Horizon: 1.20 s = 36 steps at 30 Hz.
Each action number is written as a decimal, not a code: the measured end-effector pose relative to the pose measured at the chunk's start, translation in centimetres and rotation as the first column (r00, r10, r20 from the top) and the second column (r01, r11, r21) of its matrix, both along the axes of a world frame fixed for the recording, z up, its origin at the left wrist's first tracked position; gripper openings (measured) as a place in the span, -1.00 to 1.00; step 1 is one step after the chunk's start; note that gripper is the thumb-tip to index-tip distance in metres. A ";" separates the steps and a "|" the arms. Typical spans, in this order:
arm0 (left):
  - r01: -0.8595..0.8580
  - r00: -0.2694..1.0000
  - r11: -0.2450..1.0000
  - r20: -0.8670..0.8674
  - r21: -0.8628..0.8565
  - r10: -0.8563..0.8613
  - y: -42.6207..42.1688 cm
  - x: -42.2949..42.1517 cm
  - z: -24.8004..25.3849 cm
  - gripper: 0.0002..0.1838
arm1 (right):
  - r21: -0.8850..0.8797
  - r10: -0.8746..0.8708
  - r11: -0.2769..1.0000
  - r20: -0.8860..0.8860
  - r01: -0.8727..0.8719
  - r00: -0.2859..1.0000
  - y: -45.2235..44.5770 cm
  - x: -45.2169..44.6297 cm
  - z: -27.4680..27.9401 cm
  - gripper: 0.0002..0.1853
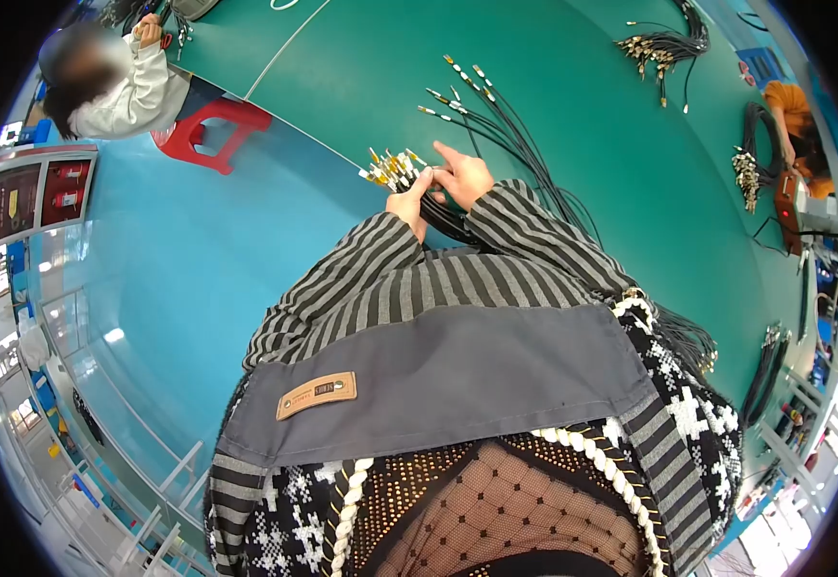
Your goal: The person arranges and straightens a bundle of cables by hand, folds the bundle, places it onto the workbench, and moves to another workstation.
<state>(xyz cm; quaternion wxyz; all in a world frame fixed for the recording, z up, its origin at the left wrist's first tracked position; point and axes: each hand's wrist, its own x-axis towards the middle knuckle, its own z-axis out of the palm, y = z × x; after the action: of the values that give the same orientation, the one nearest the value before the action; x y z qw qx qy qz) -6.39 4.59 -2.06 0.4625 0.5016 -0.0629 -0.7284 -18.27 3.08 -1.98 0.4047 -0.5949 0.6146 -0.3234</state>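
Observation:
My left hand (409, 204) is wrapped round a bundle of black cables (448, 223), just below their ends. White and yellow connectors (392, 169) fan out above that hand. Close against it is my right hand (463, 177), its index finger stretched out toward the upper left and its thumb near the connectors. Whether the right hand pinches a single cable I cannot tell. Several loose black cables (515, 135) with gold and white tips lie on the green table (342, 77) just beyond my right hand.
Another cable bundle (664, 48) lies at the table's far right. A person in a white top (126, 91) works at upper left, beside a red stool (212, 133). At right, a person in orange (796, 115) is near a hanging bundle (754, 159) and an orange-brown box (787, 212).

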 end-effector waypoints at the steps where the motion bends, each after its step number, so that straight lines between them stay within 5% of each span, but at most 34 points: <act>1: 0.015 1.000 1.000 -0.024 -0.002 -0.016 -0.1 0.2 -0.3 -0.71 | -0.071 0.009 0.997 -0.080 -0.015 0.997 -0.2 0.1 -0.8 -0.52; 2: 0.020 0.999 1.000 -0.029 -0.006 -0.020 0.4 0.8 -1.5 -0.71 | -0.076 0.005 0.997 -0.085 -0.011 0.996 -0.2 0.2 -0.1 -0.52; 4: 0.358 0.793 0.824 0.609 -0.439 -0.021 1.9 2.1 -5.3 -0.67 | 0.237 0.011 0.971 0.143 -0.045 0.990 -0.1 0.2 2.0 -0.53; 5: 0.564 0.594 0.625 0.791 -0.540 0.147 1.5 1.2 -6.0 -0.65 | 0.192 0.017 0.980 0.157 -0.047 0.987 0.2 0.3 1.8 -0.56; 6: 0.208 0.895 0.883 0.447 -0.421 0.002 0.8 0.3 -3.6 -0.66 | 0.105 0.037 0.993 0.139 -0.052 0.990 0.6 -0.1 0.8 -0.54; 7: 0.006 1.000 0.999 -0.018 -0.051 -0.007 0.6 0.1 -1.4 -0.68 | 0.038 0.080 0.996 0.046 -0.082 0.996 0.9 -0.7 1.8 -0.52; 8: 0.063 0.996 0.998 -0.056 -0.019 -0.064 0.4 0.5 -1.8 -0.73 | 0.150 0.080 0.983 0.182 -0.109 0.980 1.5 -1.6 2.5 -0.53; 9: 0.079 0.981 0.995 -0.172 -0.055 -0.087 0.4 0.6 -2.5 -0.76 | 0.003 0.120 0.993 0.144 -0.122 0.982 1.9 -2.4 -0.1 -0.55; 11: 0.142 0.989 0.989 -0.026 -0.039 -0.143 0.1 0.8 -2.3 -0.79 | -0.081 0.099 0.990 -0.151 -0.112 0.984 3.3 -3.9 -1.5 -0.65; 15: 0.175 0.985 0.983 0.000 -0.062 -0.175 0.1 1.1 -0.3 -0.84 | 0.037 0.151 0.989 -0.177 -0.147 0.973 5.1 -6.2 -1.6 -0.78; 19: 0.100 0.980 0.994 -0.169 -0.033 -0.104 0.0 0.1 0.9 -0.82 | -0.033 0.193 0.976 -0.334 -0.216 0.922 5.2 -8.2 -3.6 -0.86; 21: 0.117 0.927 0.989 -0.348 -0.088 -0.140 -0.2 0.5 -0.6 -0.81 | 0.011 0.440 0.892 -0.245 -0.452 0.864 2.8 -9.1 -5.6 -0.77; 23: 0.121 0.908 0.985 -0.387 -0.122 -0.160 -0.3 0.5 -1.9 -0.79 | 0.092 0.507 0.861 -0.228 -0.500 0.831 0.4 -9.3 -5.6 -0.69; 28: 0.061 0.983 0.997 -0.175 0.046 -0.053 -0.3 0.2 -0.6 -0.89 | -0.159 0.233 0.945 -0.291 -0.287 0.928 -6.7 -5.4 -3.7 -0.68; 31: 0.065 0.990 0.998 -0.127 -0.015 -0.066 -0.2 0.1 0.3 -0.88 | -0.293 0.091 0.928 -0.421 -0.230 0.902 -10.3 -2.5 -5.6 -0.67; 34: 0.000 0.984 1.000 -0.178 0.016 0.003 -0.1 -0.1 -0.7 -0.85 | 0.017 0.182 0.974 -0.645 -0.224 0.743 -12.1 -0.7 -6.6 -0.72; 36: 0.046 0.979 0.999 -0.202 0.011 -0.043 -0.3 0.4 -2.2 -0.81 | -0.037 0.082 0.987 -0.714 -0.155 0.696 -12.2 -0.4 -7.4 -0.76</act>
<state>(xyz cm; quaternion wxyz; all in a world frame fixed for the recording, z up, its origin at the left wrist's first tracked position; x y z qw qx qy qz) -5.96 4.31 -4.23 0.4461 0.4274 -0.0214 -0.7860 -18.67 -9.13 -9.41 0.1286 -0.7302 0.6673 -0.0715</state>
